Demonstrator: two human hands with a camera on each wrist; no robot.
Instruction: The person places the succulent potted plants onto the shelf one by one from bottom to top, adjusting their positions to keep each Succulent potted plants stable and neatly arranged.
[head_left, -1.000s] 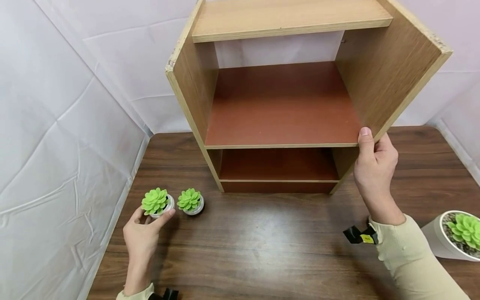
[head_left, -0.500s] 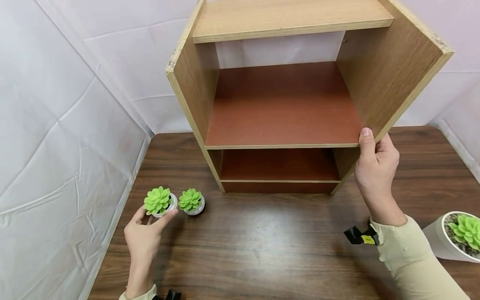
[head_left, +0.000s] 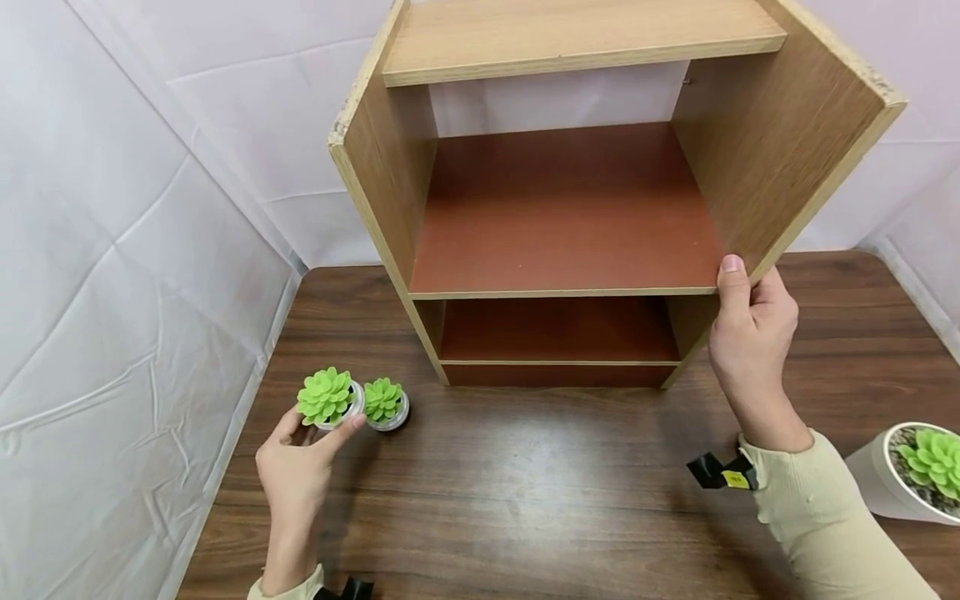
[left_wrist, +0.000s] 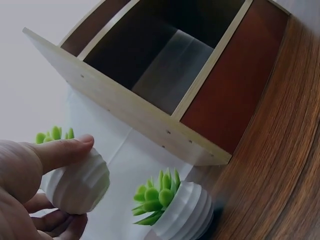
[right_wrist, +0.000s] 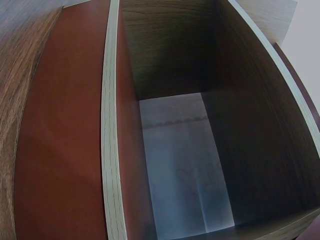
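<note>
My left hand [head_left: 296, 471] grips a small potted succulent [head_left: 325, 397] by its white pot, raised above the table. In the left wrist view the thumb lies across the ribbed pot [left_wrist: 82, 182], with fingers below it. Just to its right, a second small potted succulent [head_left: 383, 400] stands on the table; the pots overlap in the head view, but the left wrist view has them apart. My right hand [head_left: 752, 350] holds the front edge of the wooden shelf unit's [head_left: 570, 212] right side panel, thumb inside on the middle board. Its other fingers are mostly hidden behind the panel.
A larger white pot with a green succulent [head_left: 873, 475] stands at the table's right, beside the right sleeve. White cloth walls [head_left: 142, 250] close off the left and back. The shelf's lower compartment [right_wrist: 175, 165] opens toward the front.
My left hand has moved slightly right and up with the potted succulent, which now overlaps the second one in the head view. The right hand stays at the shelf's panel.
</note>
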